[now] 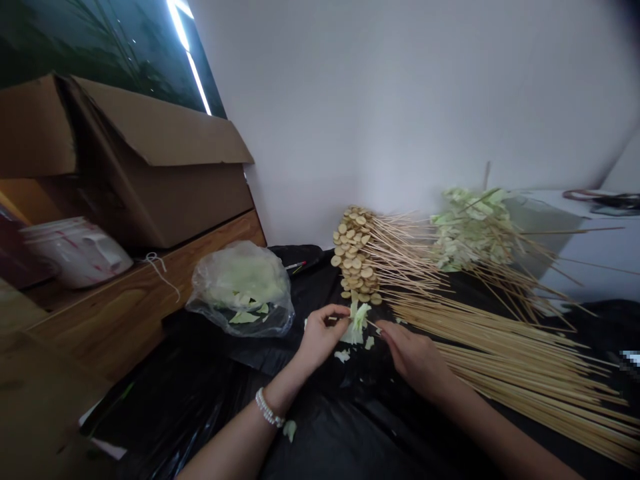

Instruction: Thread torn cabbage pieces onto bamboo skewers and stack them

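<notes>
Pale green cabbage leaf pieces are bunched between my two hands on a thin wooden skewer. My left hand pinches the cabbage from the left, thumb and index finger close together. On the other side, my right hand grips the skewer just right of the leaves. Just beyond my hands lies a stack of skewers with round, pale slices on their ends. Long bare skewers spread out beside my right forearm. Small cabbage scraps lie below my hands.
A clear plastic bag of cabbage leaves sits at left on black plastic sheeting. Skewers loaded with cabbage are piled at the back right. A cardboard box and a white plastic tub stand on the wooden surface at left.
</notes>
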Demonstrator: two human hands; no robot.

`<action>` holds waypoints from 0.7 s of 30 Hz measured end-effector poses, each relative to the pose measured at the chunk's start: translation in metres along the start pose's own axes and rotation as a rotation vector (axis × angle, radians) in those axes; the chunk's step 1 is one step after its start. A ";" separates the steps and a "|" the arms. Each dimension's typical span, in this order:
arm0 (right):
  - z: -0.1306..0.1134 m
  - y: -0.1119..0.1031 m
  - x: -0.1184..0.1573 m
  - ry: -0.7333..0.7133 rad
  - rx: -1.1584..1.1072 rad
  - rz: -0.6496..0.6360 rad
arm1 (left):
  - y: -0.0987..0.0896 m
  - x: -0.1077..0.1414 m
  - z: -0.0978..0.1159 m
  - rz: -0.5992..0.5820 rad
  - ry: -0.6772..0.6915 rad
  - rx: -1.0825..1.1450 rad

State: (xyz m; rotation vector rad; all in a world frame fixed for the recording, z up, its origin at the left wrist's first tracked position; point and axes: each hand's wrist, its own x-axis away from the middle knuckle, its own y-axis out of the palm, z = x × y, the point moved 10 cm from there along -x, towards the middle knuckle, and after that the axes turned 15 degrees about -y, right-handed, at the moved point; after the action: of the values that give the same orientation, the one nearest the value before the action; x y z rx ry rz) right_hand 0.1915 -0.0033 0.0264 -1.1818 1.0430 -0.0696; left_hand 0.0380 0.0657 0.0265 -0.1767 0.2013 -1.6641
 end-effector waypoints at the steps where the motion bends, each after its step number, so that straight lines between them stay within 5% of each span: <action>1: 0.000 0.000 0.000 0.005 -0.011 0.004 | -0.002 -0.001 -0.001 -0.013 -0.031 0.081; 4: -0.001 0.001 -0.001 0.000 -0.048 0.000 | -0.004 -0.002 0.000 -0.046 -0.075 0.221; 11: -0.005 -0.001 -0.003 -0.019 -0.080 0.022 | 0.023 0.003 -0.008 -0.302 -0.207 0.356; 21: 0.004 0.000 -0.001 0.048 -0.040 -0.029 | 0.002 -0.007 -0.023 -0.149 -0.299 0.535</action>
State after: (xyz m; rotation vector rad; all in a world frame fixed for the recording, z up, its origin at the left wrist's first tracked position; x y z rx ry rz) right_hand 0.1938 0.0001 0.0274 -1.2367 1.0734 -0.1008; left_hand 0.0354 0.0735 0.0040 -0.0329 -0.4902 -1.7566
